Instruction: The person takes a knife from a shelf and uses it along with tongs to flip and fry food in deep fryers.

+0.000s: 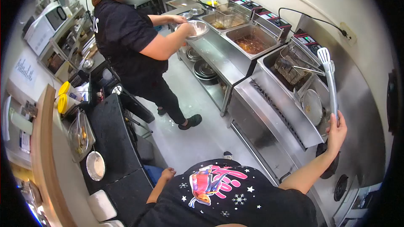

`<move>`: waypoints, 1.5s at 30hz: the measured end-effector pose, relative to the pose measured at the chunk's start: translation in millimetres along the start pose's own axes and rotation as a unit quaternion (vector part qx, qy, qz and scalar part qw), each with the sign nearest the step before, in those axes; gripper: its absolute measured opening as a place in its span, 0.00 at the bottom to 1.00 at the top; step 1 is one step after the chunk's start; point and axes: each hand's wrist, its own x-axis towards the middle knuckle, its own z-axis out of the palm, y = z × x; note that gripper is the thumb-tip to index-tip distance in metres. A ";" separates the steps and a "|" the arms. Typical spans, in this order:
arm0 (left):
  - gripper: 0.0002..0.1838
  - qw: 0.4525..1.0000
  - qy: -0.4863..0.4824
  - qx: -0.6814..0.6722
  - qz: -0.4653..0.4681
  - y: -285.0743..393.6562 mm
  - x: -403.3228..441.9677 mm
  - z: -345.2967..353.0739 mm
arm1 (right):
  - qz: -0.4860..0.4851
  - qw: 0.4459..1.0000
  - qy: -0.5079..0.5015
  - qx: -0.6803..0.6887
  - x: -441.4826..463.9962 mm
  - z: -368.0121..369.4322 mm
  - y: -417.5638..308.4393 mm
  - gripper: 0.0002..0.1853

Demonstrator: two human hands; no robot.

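My right hand [338,128] is wrapped round the handle of a pair of metal tongs [331,86], raised upright with the slotted heads at the top. The tongs are near the right-hand fryer, where a wire fry basket [290,69] sits in the well. Below the basket, a round mesh strainer [312,107] leans in the steel tray beside my right hand. My left hand [169,174] hangs low by my side, near the black counter; its fingers are curled in and I see nothing in them.
A co-worker [130,38] in black stands ahead, hands at a metal bowl [197,29] by the fryers. Brown oil fills the middle fryer [252,44]. On the black counter [110,138] at left are a foil tray [95,166] and a clear container [81,136]. Gas burners [341,187] sit at lower right.
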 end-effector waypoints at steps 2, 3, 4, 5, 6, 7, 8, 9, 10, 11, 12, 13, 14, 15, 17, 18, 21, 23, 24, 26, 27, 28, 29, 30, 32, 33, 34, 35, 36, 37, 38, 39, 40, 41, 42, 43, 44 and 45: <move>0.23 0.999 -0.001 0.030 -0.023 12.0 -22.7 -10.9 | 0.004 1.000 0.020 -0.006 -9.9 -1.9 -6.9 0.23; 0.24 0.999 -0.002 0.044 -0.012 -3.1 -14.4 -9.3 | 0.005 1.000 0.030 -0.009 -13.7 -2.9 -9.0 0.23; 0.24 0.998 -0.003 0.059 0.000 -18.0 -6.9 -7.5 | 0.008 0.999 0.032 -0.012 -17.7 -4.3 -10.0 0.23; 0.24 0.997 -0.004 0.074 0.012 -27.5 -0.4 -8.3 | 0.010 0.999 0.034 -0.014 -21.8 -6.3 -10.2 0.23; 0.22 0.998 -0.008 0.007 -0.058 -17.9 -11.6 -13.2 | 0.014 0.999 0.037 -0.017 -25.6 -8.4 -9.6 0.23; 0.22 0.999 -0.013 0.025 -0.031 -6.7 -19.8 -21.6 | 0.017 0.999 0.039 -0.014 -28.8 -10.4 -7.7 0.23; 0.22 0.999 -0.019 0.042 -0.005 -7.3 -19.7 -24.9 | 0.020 0.999 0.042 -0.011 -31.8 -12.2 -6.5 0.23; 0.21 0.998 -0.027 0.059 0.022 -7.4 -19.9 -27.1 | 0.023 0.999 0.044 -0.010 -34.7 -15.3 -5.4 0.24; 0.21 0.996 -0.038 0.075 0.028 -7.5 -19.3 -29.6 | 0.026 0.999 0.044 -0.013 -37.2 -19.1 -3.6 0.23; 0.21 0.994 -0.050 0.088 0.035 1.0 -24.8 -35.2 | 0.028 0.999 0.044 -0.014 -38.8 -21.4 -6.0 0.23; 0.21 0.996 -0.051 0.077 0.020 8.1 -27.8 -35.8 | 0.028 0.999 0.043 -0.016 -39.1 -24.3 -6.6 0.23; 0.21 0.996 -0.052 0.066 0.006 16.8 -32.2 -36.8 | 0.030 0.999 0.044 -0.012 -37.4 -27.6 -5.4 0.23; 0.21 0.998 -0.041 0.030 -0.030 29.4 -38.7 -36.2 | 0.031 0.999 0.044 -0.007 -34.9 -30.2 -3.9 0.22; 0.22 0.997 -0.030 -0.007 -0.067 38.0 -42.3 -34.8 | 0.032 0.999 0.043 0.000 -31.5 -31.6 -1.9 0.22; 0.21 0.996 -0.004 0.083 -0.028 39.3 -31.5 -28.4 | 0.030 0.998 0.046 -0.001 -20.4 -33.9 3.6 0.22; 0.21 0.992 0.010 0.128 -0.010 32.9 -19.4 -21.7 | 0.029 0.998 0.047 -0.001 -12.9 -34.1 6.8 0.22; 0.21 1.000 0.017 -0.002 -0.010 3.2 18.5 10.6 | 0.021 0.998 0.048 0.028 12.5 -30.4 12.0 0.21; 0.21 0.999 0.023 -0.009 -0.043 33.3 -1.4 19.5 | 0.019 0.998 0.038 0.040 29.7 -28.0 20.5 0.21; 0.22 0.998 0.026 -0.012 -0.059 39.4 -3.1 24.4 | 0.018 0.998 0.034 0.046 38.2 -26.5 24.7 0.21; 0.22 0.999 0.011 -0.013 -0.033 41.1 13.2 35.2 | 0.021 0.998 0.024 0.054 52.3 -23.5 30.8 0.21; 0.22 1.000 0.002 -0.013 -0.021 39.6 20.2 40.6 | 0.023 0.998 0.019 0.056 58.1 -22.5 33.2 0.22; 0.20 0.998 0.000 -0.054 -0.031 42.7 19.8 44.9 | 0.025 0.998 0.017 0.056 64.4 -22.0 35.9 0.22; 0.20 0.999 0.014 -0.021 -0.042 53.7 13.5 49.5 | 0.026 0.998 0.015 0.057 71.5 -21.4 38.0 0.22; 0.20 0.998 0.029 0.012 -0.052 74.8 1.4 52.6 | 0.027 0.998 0.014 0.059 78.7 -21.0 39.7 0.22; 0.19 0.996 0.054 0.043 -0.050 97.7 -5.5 54.5 | 0.025 0.997 0.012 0.068 90.1 -21.3 42.6 0.22; 0.20 0.996 0.063 0.041 -0.039 104.2 -6.1 55.2 | 0.024 0.997 0.011 0.071 95.4 -21.4 45.3 0.23; 0.20 0.996 0.070 0.039 -0.029 109.6 -7.1 56.1 | 0.021 0.997 0.007 0.078 100.4 -21.3 49.1 0.22; 0.20 0.998 0.059 0.001 -0.036 112.0 -5.9 57.7 | 0.018 0.996 0.002 0.083 105.8 -21.3 52.9 0.22; 0.20 0.997 0.048 -0.037 -0.043 114.2 -4.7 59.6 | 0.014 0.996 -0.003 0.088 111.0 -21.2 56.3 0.22; 0.20 0.995 0.036 -0.076 -0.050 115.9 -4.0 61.9 | 0.012 0.996 -0.014 0.091 115.6 -20.8 58.6 0.22; 0.19 0.996 0.081 -0.031 -0.013 108.4 3.2 69.6 | 0.010 0.995 -0.025 0.094 120.1 -20.1 60.2 0.22; 0.19 0.995 0.080 -0.040 -0.041 127.6 -9.3 69.4 | 0.007 0.995 -0.036 0.097 124.3 -18.9 61.9 0.22; 0.18 0.993 0.079 -0.048 -0.069 158.7 -30.8 68.7 | 0.006 0.995 -0.040 0.096 128.2 -17.2 63.8 0.22; 0.18 0.991 0.078 -0.057 -0.096 189.7 -52.4 66.6 | 0.004 0.994 -0.043 0.096 130.3 -15.4 66.3 0.22; 0.18 0.989 0.073 -0.074 -0.104 188.5 -50.3 69.5 | 0.003 0.994 -0.048 0.094 133.5 -13.8 67.9 0.22; 0.18 0.992 0.060 -0.065 -0.088 174.5 -39.5 72.6 | 0.002 0.995 -0.049 0.092 136.2 -11.9 70.2 0.22; 0.18 0.995 0.047 -0.057 -0.071 163.4 -30.9 73.0 | 0.000 0.995 -0.049 0.092 138.3 -10.0 72.9 0.22; 0.17 0.997 0.034 -0.049 -0.052 144.4 -15.7 76.3 | -0.002 0.995 -0.047 0.091 139.7 -9.4 74.7 0.22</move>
